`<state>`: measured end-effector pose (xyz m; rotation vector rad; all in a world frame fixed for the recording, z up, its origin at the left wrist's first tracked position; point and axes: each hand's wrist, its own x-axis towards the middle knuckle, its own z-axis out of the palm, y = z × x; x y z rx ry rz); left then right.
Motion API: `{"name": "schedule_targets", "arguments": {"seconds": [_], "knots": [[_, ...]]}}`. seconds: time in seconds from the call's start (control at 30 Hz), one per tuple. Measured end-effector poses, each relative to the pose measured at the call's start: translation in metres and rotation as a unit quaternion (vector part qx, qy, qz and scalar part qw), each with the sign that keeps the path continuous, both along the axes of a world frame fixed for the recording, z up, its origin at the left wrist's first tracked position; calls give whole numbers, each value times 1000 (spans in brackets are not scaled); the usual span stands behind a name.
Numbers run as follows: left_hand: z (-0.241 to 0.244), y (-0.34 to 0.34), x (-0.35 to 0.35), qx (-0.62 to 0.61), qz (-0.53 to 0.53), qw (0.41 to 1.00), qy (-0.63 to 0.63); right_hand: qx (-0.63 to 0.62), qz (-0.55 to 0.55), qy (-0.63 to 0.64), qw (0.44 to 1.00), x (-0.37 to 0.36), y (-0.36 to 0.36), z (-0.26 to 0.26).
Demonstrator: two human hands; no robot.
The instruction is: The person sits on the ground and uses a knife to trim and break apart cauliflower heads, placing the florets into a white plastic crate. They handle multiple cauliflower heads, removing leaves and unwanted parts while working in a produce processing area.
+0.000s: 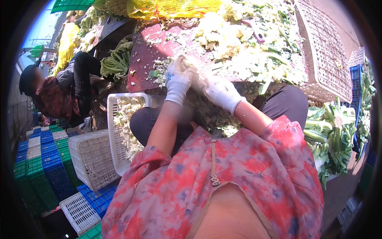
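Note:
My left hand [180,74] and my right hand [219,91], both in white knit gloves, meet over the near edge of a reddish board [146,59]. Their fingers close around a pale piece that looks like cauliflower [186,59]; glare and blur hide its outline. Beyond my right hand lies a heap of cauliflower florets [222,35] in bright sun. A tool with a purple looped handle [259,36] rests among the trimmings. Small crumbs and a bit of green leaf [153,74] lie beside my left hand.
A white basket of florets [128,119] stands by my left knee. Leaves and stalks [331,134] are piled at the right, below a tilted white crate [328,50]. A yellow mesh bag [176,9] lies at the far edge. Another person [59,89] bends at the left, above stacked crates [44,149].

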<state>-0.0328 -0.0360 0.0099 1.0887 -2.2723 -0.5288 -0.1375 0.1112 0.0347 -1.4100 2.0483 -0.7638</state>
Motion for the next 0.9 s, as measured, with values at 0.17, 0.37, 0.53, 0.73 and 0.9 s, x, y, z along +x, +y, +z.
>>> {"name": "schedule_targets", "arguments": {"seconds": [0.17, 0.37, 0.53, 0.73, 0.9], "knots": [[21, -45, 28, 376, 69, 854, 354, -27, 29, -22, 999, -12, 28, 20], [83, -72, 204, 237, 72, 942, 225, -66, 5, -8, 998, -35, 31, 37], [99, -56, 182, -78, 106, 967, -218, -133, -50, 14, 990, -32, 26, 22], [61, -58, -28, 273, -53, 954, 111, -150, -24, 42, 987, -59, 38, 50], [25, -87, -131, 150, -91, 984, -39, -178, -51, 128, 974, -70, 33, 48]]}}
